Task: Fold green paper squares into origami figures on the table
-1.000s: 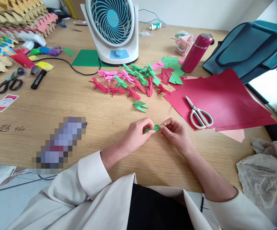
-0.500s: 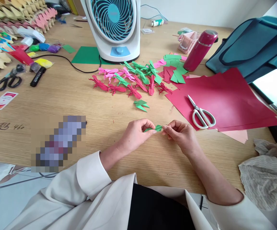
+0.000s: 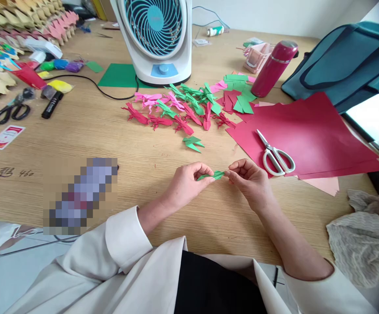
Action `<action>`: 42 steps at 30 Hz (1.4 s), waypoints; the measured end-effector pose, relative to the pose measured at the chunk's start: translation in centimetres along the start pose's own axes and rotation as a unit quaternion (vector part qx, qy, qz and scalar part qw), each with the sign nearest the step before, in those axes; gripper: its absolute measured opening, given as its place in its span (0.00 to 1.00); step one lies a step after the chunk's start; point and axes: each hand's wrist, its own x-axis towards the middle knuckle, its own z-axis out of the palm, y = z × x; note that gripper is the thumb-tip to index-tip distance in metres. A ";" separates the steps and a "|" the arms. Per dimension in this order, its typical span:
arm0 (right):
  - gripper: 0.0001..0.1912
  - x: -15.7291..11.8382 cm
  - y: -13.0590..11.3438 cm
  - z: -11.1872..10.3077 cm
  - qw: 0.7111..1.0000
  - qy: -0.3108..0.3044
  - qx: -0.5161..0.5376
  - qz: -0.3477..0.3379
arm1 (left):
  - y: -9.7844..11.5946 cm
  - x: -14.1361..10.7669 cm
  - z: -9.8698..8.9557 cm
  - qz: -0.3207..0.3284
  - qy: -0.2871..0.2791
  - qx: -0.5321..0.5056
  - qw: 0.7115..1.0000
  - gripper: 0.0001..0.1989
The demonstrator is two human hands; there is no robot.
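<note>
A small folded green paper piece (image 3: 218, 175) is held between my two hands above the wooden table. My left hand (image 3: 192, 179) pinches its left end between thumb and fingers. At its right tip, the thumb and index finger of my right hand (image 3: 249, 179) are pinched together. Another folded green piece (image 3: 193, 143) lies on the table just beyond my hands. Farther back is a pile of folded paper figures in red (image 3: 183, 125), green (image 3: 192, 102) and pink (image 3: 150, 99).
White-handled scissors (image 3: 276, 159) lie on red paper sheets (image 3: 310, 131) at the right. A fan (image 3: 163, 43), a red flask (image 3: 274, 68) and a teal bag (image 3: 336, 65) stand behind. Black scissors (image 3: 11, 112) and a marker (image 3: 52, 104) are left; a grey cloth (image 3: 366, 231) is right.
My right hand has shifted slightly to the right along the green piece, and its index finger is raised a little. More of the piece's right end shows. My left hand has hardly moved.
</note>
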 end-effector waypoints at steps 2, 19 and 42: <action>0.22 -0.1 0.0 0.2 1.000 0.015 0.015 0.008 | 0.0 -0.1 0.1 0.003 0.011 0.001 1.000 0.08; 0.05 -0.8 -0.6 -0.6 0.953 -0.129 -0.271 -0.038 | 0.1 -0.8 0.1 0.134 -0.037 0.202 0.969 0.04; 0.04 0.7 -2.0 0.2 0.890 -0.192 -0.413 0.023 | -2.1 -2.6 -2.2 0.427 -0.089 0.463 0.772 0.16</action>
